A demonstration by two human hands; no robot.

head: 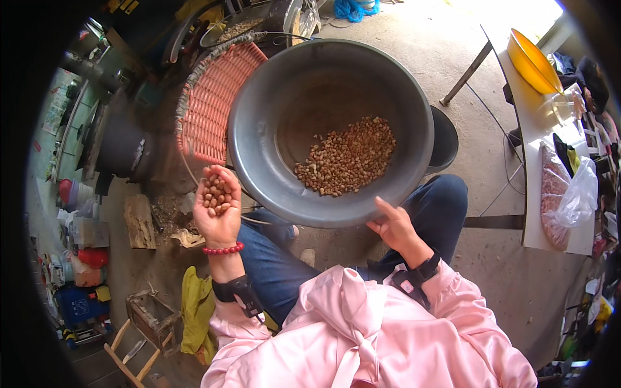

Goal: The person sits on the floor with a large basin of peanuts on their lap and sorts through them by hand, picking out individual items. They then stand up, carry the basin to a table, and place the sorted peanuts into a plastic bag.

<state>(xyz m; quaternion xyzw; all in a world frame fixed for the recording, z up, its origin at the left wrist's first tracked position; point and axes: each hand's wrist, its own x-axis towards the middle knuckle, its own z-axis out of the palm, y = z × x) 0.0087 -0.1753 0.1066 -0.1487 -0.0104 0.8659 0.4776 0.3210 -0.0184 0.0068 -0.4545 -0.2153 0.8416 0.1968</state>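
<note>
A large grey basin [301,203] is in front of me above my knees, with a heap of shelled peanuts [349,155] spread over the lower right of its floor. To the left of the basin, my left hand [218,208] is palm up and cupped around a small pile of peanuts [217,194]. A red bead bracelet [224,249] circles that wrist. My right hand [395,225] is at the basin's near right rim, thumb and fingers apart; whether some fingers support it from below cannot be told. Dark straps with small devices are on both wrists.
A coral woven basket [218,106] adjoins the basin's left side. Behind its right side is a dark bucket [442,140]. A table [531,194] at the right carries a yellow basin [533,63] and plastic bags. Firewood [139,220] and a wooden stool frame [153,320] are on the left floor.
</note>
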